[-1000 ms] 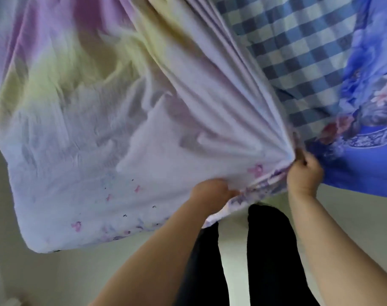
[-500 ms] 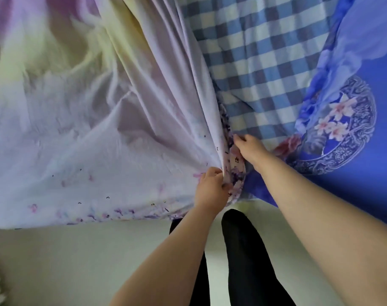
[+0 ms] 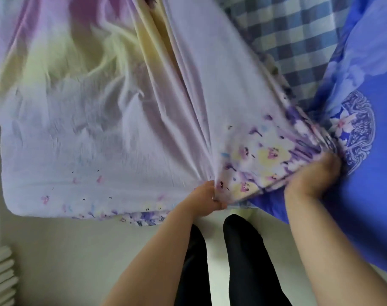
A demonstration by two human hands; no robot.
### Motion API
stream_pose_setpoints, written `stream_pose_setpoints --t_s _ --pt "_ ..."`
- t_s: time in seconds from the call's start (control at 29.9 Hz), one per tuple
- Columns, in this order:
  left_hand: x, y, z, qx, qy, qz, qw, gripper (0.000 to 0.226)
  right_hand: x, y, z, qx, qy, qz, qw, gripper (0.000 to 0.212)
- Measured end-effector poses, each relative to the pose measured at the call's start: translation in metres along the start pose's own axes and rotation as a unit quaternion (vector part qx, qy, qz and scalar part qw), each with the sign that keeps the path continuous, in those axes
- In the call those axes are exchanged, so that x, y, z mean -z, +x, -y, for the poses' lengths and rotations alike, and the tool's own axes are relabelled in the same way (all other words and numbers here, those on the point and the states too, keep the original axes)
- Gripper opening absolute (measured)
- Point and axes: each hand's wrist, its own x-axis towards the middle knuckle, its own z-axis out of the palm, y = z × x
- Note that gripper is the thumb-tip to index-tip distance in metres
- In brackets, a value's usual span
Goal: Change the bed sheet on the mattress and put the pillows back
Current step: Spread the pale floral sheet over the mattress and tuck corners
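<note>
Legible text, labels, brands, numbers, signs: none; the fabrics in view carry only printed floral, medallion and checked patterns.

Bed carries pastel floral sheet point(image 3: 121, 129) left of the grip, checked fabric point(image 3: 294, 40) beyond it, blue floral cover point(image 3: 364, 195) right.

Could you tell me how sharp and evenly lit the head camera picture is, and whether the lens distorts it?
Head view: soft, even light, no glare or hard shadows; motion blur smears the right hand and the gathered pastel sheet; the left hand is somewhat crisper; the checked cloth and blue floral cover look soft; wide-angle bending curves the bed's edge and splays the forearms.
</note>
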Motion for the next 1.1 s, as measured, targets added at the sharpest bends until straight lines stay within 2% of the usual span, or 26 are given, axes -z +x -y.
stream_pose_setpoints --t_s 0.07,0.1,0.13,0.17,0.2,0.23,0.27,0.3,0.37,0.43,0.47,0.5,0.57,0.6,0.7,0.77,0.8,0.84,0.9,0.94,1.0,1.07,1.1 --pt "0.009 0.003 -0.015 0.028 0.046 0.052 0.997 0.054 0.032 -0.013 -0.011 0.008 -0.026 0.016 1.000 0.038" --pt "0.013 0.005 -0.025 0.037 -0.018 0.031 0.999 0.057 0.039 -0.024 -0.017 0.013 -0.055 0.050 0.997 0.042" --pt "0.017 0.007 -0.036 0.039 -0.125 -0.027 0.991 0.056 0.043 -0.035 -0.024 0.021 -0.089 0.087 0.992 0.046" --pt "0.023 0.008 -0.050 0.026 -0.219 -0.117 0.968 0.055 0.047 -0.045 -0.030 0.044 -0.126 0.131 0.982 0.047" --pt "0.030 0.010 -0.064 0.006 -0.271 -0.213 0.939 0.057 0.051 -0.055 -0.037 0.082 -0.163 0.185 0.966 0.044" --pt "0.037 0.012 -0.079 -0.021 -0.291 -0.275 0.916 0.058 0.056 -0.063 -0.044 0.130 -0.195 0.250 0.939 0.038" --pt "0.043 0.015 -0.091 -0.050 -0.306 -0.300 0.902 0.056 0.058 -0.072 -0.047 0.174 -0.224 0.313 0.906 0.033" --pt "0.049 0.019 -0.103 -0.058 -0.312 -0.298 0.900 0.051 0.058 -0.079 -0.050 0.208 -0.240 0.370 0.873 0.029" --pt "0.056 0.028 -0.118 -0.008 -0.261 -0.303 0.916 0.050 0.054 -0.090 -0.049 0.267 -0.248 0.447 0.817 0.023" --pt "0.059 0.032 -0.120 0.059 -0.155 -0.336 0.927 0.034 0.047 -0.090 -0.036 0.317 -0.272 0.459 0.784 0.023" --pt "0.060 0.032 -0.117 0.065 -0.097 -0.356 0.927 0.027 0.041 -0.083 -0.031 0.302 -0.274 0.449 0.795 0.027" --pt "0.061 0.031 -0.113 0.050 -0.047 -0.368 0.927 0.024 0.033 -0.073 -0.020 0.258 -0.253 0.432 0.826 0.032" --pt "0.061 0.033 -0.110 -0.019 0.021 -0.369 0.929 0.028 0.006 -0.045 0.002 0.146 -0.191 0.395 0.887 0.038" --pt "0.058 0.033 -0.113 -0.063 0.050 -0.353 0.932 0.034 -0.012 -0.030 0.012 0.099 -0.178 0.394 0.896 0.040" --pt "0.039 0.040 -0.122 -0.206 0.120 -0.242 0.940 0.055 -0.065 0.007 0.041 -0.026 -0.212 0.444 0.870 0.056" --pt "0.021 0.037 -0.131 -0.245 0.134 -0.189 0.941 0.047 -0.085 0.026 0.056 -0.071 -0.226 0.472 0.849 0.055" --pt "0.017 0.033 -0.137 -0.252 0.125 -0.175 0.943 0.039 -0.088 0.037 0.061 -0.059 -0.242 0.461 0.852 0.048" --pt "0.014 0.030 -0.143 -0.256 0.113 -0.173 0.944 0.033 -0.086 0.047 0.068 -0.023 -0.255 0.419 0.871 0.040" --pt "0.013 0.023 -0.150 -0.250 0.064 -0.158 0.953 0.026 -0.068 0.071 0.072 0.081 -0.246 0.237 0.937 0.028" --pt "0.012 0.021 -0.150 -0.246 0.028 -0.166 0.955 0.024 -0.054 0.078 0.073 0.101 -0.199 0.143 0.964 0.024" --pt "0.010 0.022 -0.138 -0.213 -0.059 -0.272 0.936 0.026 -0.030 0.077 0.069 0.073 -0.084 0.031 0.993 0.015" --pt "0.007 0.024 -0.118 -0.139 -0.099 -0.379 0.910 0.031 -0.014 0.063 0.053 0.054 -0.047 0.006 0.997 0.011" --pt "0.007 0.025 -0.109 -0.102 -0.087 -0.396 0.908 0.041 -0.008 0.053 0.046 0.061 -0.039 0.016 0.997 0.013"
